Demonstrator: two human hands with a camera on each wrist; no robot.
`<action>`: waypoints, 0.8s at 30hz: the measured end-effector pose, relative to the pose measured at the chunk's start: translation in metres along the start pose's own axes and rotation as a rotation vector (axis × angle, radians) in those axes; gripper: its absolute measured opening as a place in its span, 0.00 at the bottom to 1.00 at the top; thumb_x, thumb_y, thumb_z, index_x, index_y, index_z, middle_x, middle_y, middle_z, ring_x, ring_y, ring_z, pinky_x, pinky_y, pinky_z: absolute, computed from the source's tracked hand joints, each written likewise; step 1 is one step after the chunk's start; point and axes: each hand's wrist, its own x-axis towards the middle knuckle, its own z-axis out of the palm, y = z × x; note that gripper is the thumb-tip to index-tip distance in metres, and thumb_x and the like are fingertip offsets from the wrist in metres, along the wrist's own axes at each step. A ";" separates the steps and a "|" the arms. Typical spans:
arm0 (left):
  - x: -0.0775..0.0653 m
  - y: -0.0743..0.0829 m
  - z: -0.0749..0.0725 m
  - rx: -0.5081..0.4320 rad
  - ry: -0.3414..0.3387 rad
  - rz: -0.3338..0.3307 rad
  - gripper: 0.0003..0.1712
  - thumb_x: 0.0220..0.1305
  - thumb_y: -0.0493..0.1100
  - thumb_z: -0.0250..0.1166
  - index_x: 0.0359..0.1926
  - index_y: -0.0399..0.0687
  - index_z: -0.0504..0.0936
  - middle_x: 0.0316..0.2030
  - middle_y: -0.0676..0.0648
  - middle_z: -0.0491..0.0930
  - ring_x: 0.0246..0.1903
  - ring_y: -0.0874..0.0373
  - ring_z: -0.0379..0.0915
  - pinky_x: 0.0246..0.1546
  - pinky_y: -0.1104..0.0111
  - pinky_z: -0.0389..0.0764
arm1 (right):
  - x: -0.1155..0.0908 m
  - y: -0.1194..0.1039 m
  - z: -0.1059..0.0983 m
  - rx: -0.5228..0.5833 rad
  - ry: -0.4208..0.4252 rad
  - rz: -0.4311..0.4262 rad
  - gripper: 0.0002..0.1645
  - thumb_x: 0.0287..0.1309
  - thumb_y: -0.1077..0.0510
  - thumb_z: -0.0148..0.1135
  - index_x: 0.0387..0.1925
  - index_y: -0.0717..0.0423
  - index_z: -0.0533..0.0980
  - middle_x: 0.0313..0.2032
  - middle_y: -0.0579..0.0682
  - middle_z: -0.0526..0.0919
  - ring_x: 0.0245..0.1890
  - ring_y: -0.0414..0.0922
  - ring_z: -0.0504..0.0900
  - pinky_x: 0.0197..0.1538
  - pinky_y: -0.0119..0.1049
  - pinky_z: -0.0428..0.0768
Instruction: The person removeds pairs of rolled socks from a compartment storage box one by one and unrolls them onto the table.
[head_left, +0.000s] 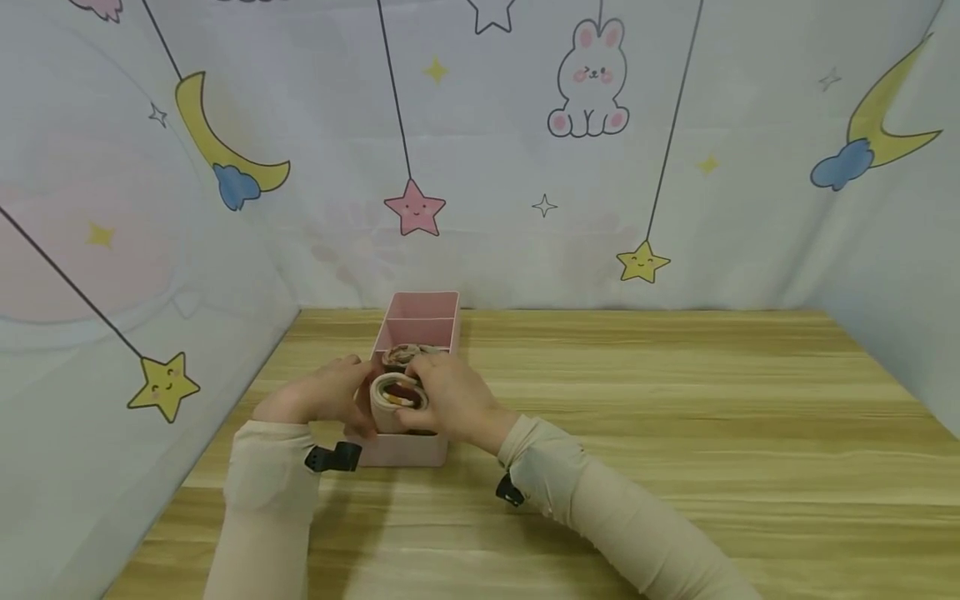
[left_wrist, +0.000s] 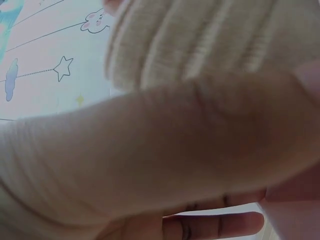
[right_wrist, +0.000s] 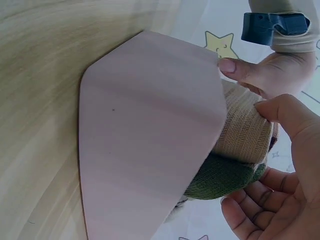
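A rolled sock (head_left: 386,408), beige and ribbed at the cuff, stands in the front part of a pink divided box (head_left: 408,450). The right wrist view shows its green knit part (right_wrist: 220,177) bulging above the box wall. My right hand (head_left: 457,400) grips this roll, thumb at the beige cuff and fingers by the green side. My left hand (head_left: 322,396) is at the box's left side, its thumb (right_wrist: 240,69) extended near the rim beside the roll. Behind it, another patterned roll (head_left: 405,356) sits in the box, partly hidden by the right hand.
Dividers cross the box, and its far compartments (head_left: 423,306) show bare pink walls. The box stands on a wood-grain table (head_left: 637,433), left of the middle. Printed white cloth (head_left: 510,167) hangs behind and along both sides.
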 end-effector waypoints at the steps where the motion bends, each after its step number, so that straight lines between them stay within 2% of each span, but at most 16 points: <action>1: 0.000 0.000 0.000 0.000 -0.001 0.004 0.40 0.37 0.47 0.80 0.54 0.44 0.75 0.43 0.42 0.72 0.42 0.49 0.67 0.43 0.54 0.75 | -0.001 0.000 -0.002 0.012 0.005 0.008 0.23 0.50 0.41 0.68 0.40 0.53 0.75 0.37 0.45 0.80 0.37 0.40 0.78 0.39 0.31 0.77; 7: 0.001 0.004 -0.003 0.016 -0.005 0.025 0.47 0.39 0.48 0.79 0.61 0.39 0.70 0.44 0.40 0.72 0.41 0.48 0.68 0.42 0.55 0.76 | -0.004 0.002 -0.015 0.052 0.054 0.042 0.21 0.50 0.43 0.69 0.39 0.52 0.74 0.33 0.44 0.78 0.33 0.39 0.75 0.35 0.29 0.74; 14: 0.003 0.003 -0.005 0.034 0.008 0.035 0.33 0.39 0.49 0.79 0.46 0.42 0.77 0.41 0.41 0.73 0.40 0.49 0.68 0.40 0.57 0.75 | -0.007 0.005 -0.027 0.053 0.107 0.030 0.23 0.49 0.45 0.70 0.40 0.55 0.75 0.34 0.46 0.79 0.35 0.40 0.75 0.37 0.32 0.76; 20: 0.002 0.006 -0.004 0.027 -0.010 0.016 0.32 0.42 0.47 0.77 0.48 0.40 0.76 0.44 0.39 0.73 0.41 0.49 0.68 0.40 0.58 0.75 | -0.014 0.010 -0.034 0.091 0.134 0.039 0.21 0.48 0.47 0.70 0.39 0.55 0.75 0.33 0.46 0.79 0.34 0.40 0.75 0.35 0.31 0.75; 24: 0.002 0.009 -0.003 0.039 0.001 0.035 0.32 0.44 0.47 0.76 0.50 0.38 0.76 0.45 0.36 0.75 0.44 0.46 0.71 0.42 0.54 0.76 | -0.020 0.014 -0.039 0.118 0.134 0.059 0.19 0.49 0.48 0.69 0.39 0.54 0.76 0.33 0.45 0.78 0.32 0.39 0.74 0.33 0.29 0.73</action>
